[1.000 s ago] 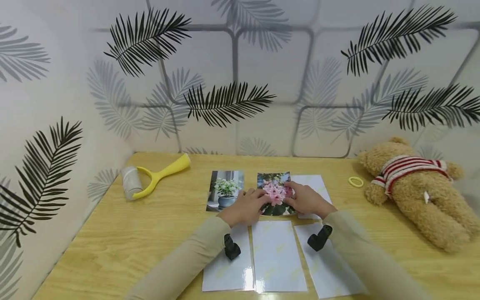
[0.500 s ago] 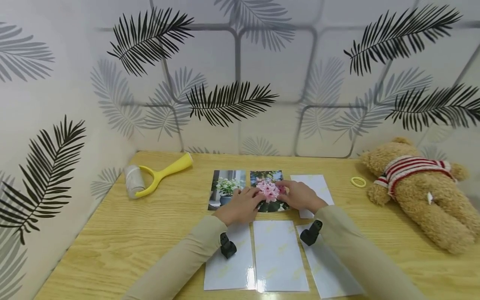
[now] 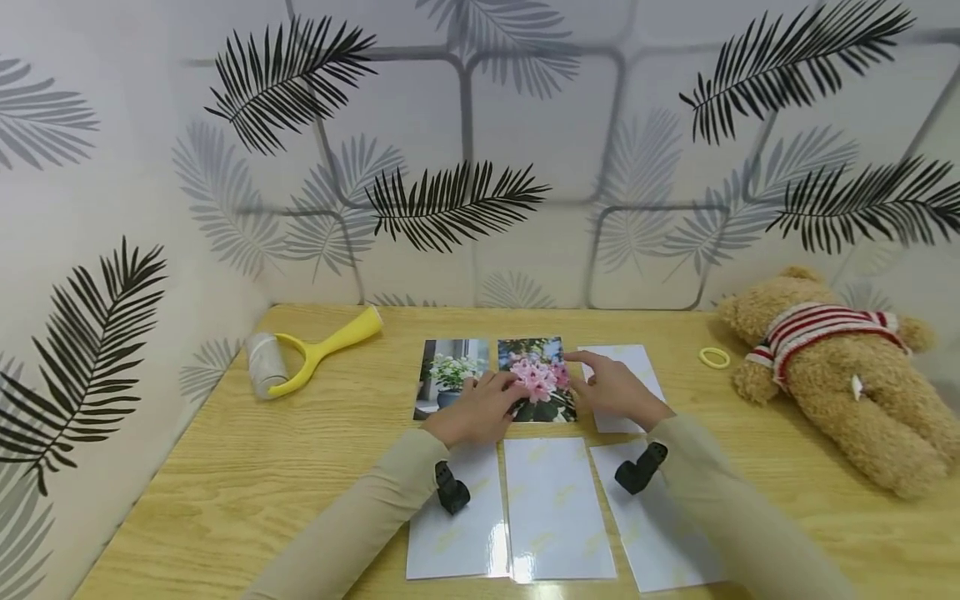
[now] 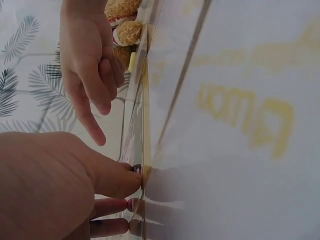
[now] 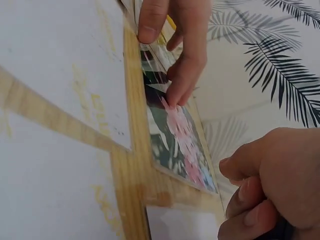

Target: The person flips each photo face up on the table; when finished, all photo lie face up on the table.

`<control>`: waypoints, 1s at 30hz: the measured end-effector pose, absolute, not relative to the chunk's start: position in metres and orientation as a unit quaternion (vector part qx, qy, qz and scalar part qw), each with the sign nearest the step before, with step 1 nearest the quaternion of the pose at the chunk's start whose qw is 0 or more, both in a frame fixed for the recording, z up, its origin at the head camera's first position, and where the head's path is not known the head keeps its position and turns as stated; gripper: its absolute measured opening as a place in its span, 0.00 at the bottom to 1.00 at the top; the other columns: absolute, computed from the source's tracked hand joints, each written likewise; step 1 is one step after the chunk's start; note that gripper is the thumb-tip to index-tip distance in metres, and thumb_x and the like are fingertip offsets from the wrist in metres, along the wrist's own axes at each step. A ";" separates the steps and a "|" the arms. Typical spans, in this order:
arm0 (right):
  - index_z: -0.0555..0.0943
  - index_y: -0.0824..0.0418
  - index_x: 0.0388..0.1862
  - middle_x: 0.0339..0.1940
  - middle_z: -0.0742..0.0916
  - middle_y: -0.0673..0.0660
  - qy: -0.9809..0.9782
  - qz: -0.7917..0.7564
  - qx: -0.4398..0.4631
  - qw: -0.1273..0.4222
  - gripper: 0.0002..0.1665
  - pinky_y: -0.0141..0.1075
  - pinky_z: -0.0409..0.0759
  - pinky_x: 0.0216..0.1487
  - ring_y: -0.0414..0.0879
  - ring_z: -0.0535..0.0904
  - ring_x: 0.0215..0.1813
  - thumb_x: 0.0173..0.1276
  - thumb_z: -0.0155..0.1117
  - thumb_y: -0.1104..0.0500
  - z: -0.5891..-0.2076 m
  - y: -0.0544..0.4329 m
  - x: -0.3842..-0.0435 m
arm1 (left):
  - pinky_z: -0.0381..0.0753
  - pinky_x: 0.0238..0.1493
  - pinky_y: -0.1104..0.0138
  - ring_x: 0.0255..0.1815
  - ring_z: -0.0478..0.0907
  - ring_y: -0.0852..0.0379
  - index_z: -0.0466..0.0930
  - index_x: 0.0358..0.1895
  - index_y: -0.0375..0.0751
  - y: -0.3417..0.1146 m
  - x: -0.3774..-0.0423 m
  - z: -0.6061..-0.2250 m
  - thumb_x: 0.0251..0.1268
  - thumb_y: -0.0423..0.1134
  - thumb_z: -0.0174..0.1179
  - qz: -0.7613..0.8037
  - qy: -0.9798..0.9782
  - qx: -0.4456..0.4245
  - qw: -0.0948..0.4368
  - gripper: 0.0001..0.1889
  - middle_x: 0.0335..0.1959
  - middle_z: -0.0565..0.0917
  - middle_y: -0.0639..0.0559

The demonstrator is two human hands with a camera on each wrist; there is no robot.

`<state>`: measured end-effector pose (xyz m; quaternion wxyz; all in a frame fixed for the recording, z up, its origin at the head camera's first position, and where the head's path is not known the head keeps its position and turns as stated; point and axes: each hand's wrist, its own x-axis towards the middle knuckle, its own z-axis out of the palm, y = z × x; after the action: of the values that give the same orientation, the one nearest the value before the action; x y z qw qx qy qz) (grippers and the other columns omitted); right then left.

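Observation:
A photo card of pink flowers (image 3: 536,379) lies flat in the back row on the wooden table. My left hand (image 3: 480,408) rests its fingertips on the card's left side; the right wrist view shows them touching its picture (image 5: 182,130). Just off the card's right edge hovers my right hand (image 3: 611,387), index finger extended and other fingers bent, holding nothing. Beside the left hand lies a photo card of a potted plant (image 3: 450,367), partly covered by it. Under the right hand is a white face-down card (image 3: 630,363).
Three white cards form the front row: left (image 3: 457,542), middle (image 3: 558,508) and right (image 3: 667,542), with my forearms over the outer two. A yellow-handled lint roller (image 3: 322,350) lies at left. A yellow ring (image 3: 714,358) and a teddy bear (image 3: 840,375) lie at right.
The flower card has shifted left, closer to the plant card, and now lies straighter. My right hand has let go of its right edge and drawn off to the right.

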<state>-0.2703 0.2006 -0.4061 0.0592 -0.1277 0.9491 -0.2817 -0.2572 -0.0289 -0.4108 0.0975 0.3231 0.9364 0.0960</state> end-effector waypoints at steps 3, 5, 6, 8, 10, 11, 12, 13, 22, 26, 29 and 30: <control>0.68 0.64 0.69 0.39 0.85 0.64 0.953 -0.279 -0.112 0.046 0.28 0.37 0.73 0.28 0.47 0.78 0.29 0.72 0.55 0.60 -0.402 0.215 -0.268 | 0.58 0.66 0.46 0.71 0.57 0.46 0.67 0.68 0.54 -0.027 -0.258 -0.410 0.74 0.38 0.50 0.098 0.934 0.328 0.103 0.22 0.73 0.60 0.46; 0.65 0.64 0.71 0.57 0.80 0.69 0.954 -0.280 -0.096 0.038 0.29 0.43 0.79 0.37 0.55 0.82 0.41 0.72 0.54 0.60 -0.400 0.225 -0.265 | 0.58 0.66 0.46 0.72 0.56 0.46 0.66 0.68 0.54 -0.025 -0.258 -0.409 0.73 0.37 0.51 0.098 0.932 0.331 0.106 0.22 0.74 0.59 0.46; 0.63 0.64 0.71 0.63 0.76 0.71 0.955 -0.282 -0.088 0.033 0.30 0.46 0.80 0.42 0.58 0.82 0.47 0.72 0.54 0.59 -0.399 0.230 -0.263 | 0.57 0.67 0.46 0.73 0.55 0.46 0.66 0.68 0.53 -0.024 -0.259 -0.408 0.73 0.36 0.50 0.101 0.931 0.334 0.106 0.22 0.74 0.59 0.46; 0.60 0.63 0.73 0.59 0.77 0.73 0.955 -0.289 -0.069 0.025 0.32 0.49 0.80 0.44 0.61 0.81 0.48 0.72 0.54 0.59 -0.399 0.240 -0.259 | 0.56 0.68 0.45 0.74 0.53 0.44 0.68 0.66 0.52 -0.019 -0.260 -0.407 0.74 0.33 0.47 0.112 0.927 0.344 0.103 0.21 0.74 0.57 0.45; 0.57 0.64 0.74 0.43 0.82 0.71 0.951 -0.304 -0.056 0.016 0.34 0.46 0.78 0.37 0.58 0.81 0.37 0.72 0.53 0.59 -0.399 0.249 -0.255 | 0.53 0.69 0.43 0.75 0.50 0.42 0.68 0.66 0.50 -0.013 -0.262 -0.404 0.74 0.30 0.44 0.134 0.918 0.360 0.097 0.22 0.75 0.57 0.43; 0.56 0.65 0.74 0.34 0.82 0.68 0.949 -0.312 -0.052 0.012 0.34 0.43 0.76 0.33 0.55 0.79 0.31 0.72 0.53 0.60 -0.399 0.254 -0.254 | 0.52 0.70 0.42 0.76 0.50 0.41 0.68 0.66 0.49 -0.009 -0.262 -0.403 0.73 0.29 0.43 0.145 0.913 0.370 0.093 0.22 0.74 0.57 0.43; 0.56 0.66 0.74 0.28 0.81 0.63 0.946 -0.319 -0.053 0.009 0.35 0.40 0.73 0.30 0.51 0.75 0.27 0.72 0.53 0.60 -0.400 0.258 -0.252 | 0.51 0.70 0.41 0.76 0.49 0.40 0.69 0.66 0.48 -0.006 -0.263 -0.402 0.73 0.28 0.42 0.157 0.907 0.380 0.089 0.22 0.74 0.58 0.42; 0.56 0.66 0.73 0.23 0.79 0.59 0.943 -0.327 -0.053 0.007 0.35 0.38 0.69 0.27 0.48 0.71 0.24 0.72 0.53 0.60 -0.401 0.263 -0.251 | 0.51 0.70 0.40 0.76 0.50 0.40 0.69 0.66 0.47 -0.002 -0.263 -0.401 0.72 0.28 0.42 0.169 0.901 0.390 0.085 0.22 0.74 0.59 0.42; 0.63 0.68 0.70 0.37 0.81 0.66 0.939 -0.342 -0.027 0.008 0.29 0.36 0.72 0.29 0.48 0.75 0.30 0.73 0.52 0.60 -0.406 0.287 -0.246 | 0.55 0.73 0.50 0.76 0.55 0.48 0.68 0.66 0.42 0.031 -0.266 -0.407 0.72 0.35 0.49 0.251 0.876 0.401 0.097 0.20 0.73 0.62 0.45; 0.64 0.69 0.68 0.48 0.79 0.73 0.941 -0.338 -0.021 0.000 0.27 0.42 0.78 0.37 0.58 0.78 0.42 0.73 0.51 0.60 -0.407 0.292 -0.244 | 0.59 0.72 0.56 0.74 0.58 0.47 0.69 0.64 0.39 0.047 -0.270 -0.412 0.70 0.33 0.50 0.259 0.872 0.405 0.091 0.20 0.72 0.64 0.43; 0.65 0.71 0.67 0.55 0.77 0.76 0.940 -0.340 -0.019 -0.008 0.27 0.50 0.78 0.46 0.65 0.76 0.53 0.73 0.51 0.61 -0.407 0.296 -0.241 | 0.60 0.72 0.58 0.74 0.58 0.47 0.70 0.63 0.39 0.057 -0.273 -0.416 0.67 0.32 0.52 0.252 0.873 0.407 0.092 0.20 0.72 0.64 0.43; 0.65 0.71 0.67 0.56 0.76 0.76 0.939 -0.342 -0.016 -0.006 0.26 0.52 0.78 0.49 0.66 0.75 0.55 0.73 0.51 0.61 -0.406 0.297 -0.241 | 0.60 0.72 0.58 0.74 0.58 0.48 0.70 0.63 0.39 0.059 -0.273 -0.417 0.67 0.32 0.52 0.249 0.874 0.407 0.094 0.21 0.72 0.64 0.42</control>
<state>-0.2406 0.2969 -0.4065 -0.0059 -0.0163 0.9394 -0.3423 -0.2734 0.0592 -0.4170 0.0945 0.4071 0.8737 0.2490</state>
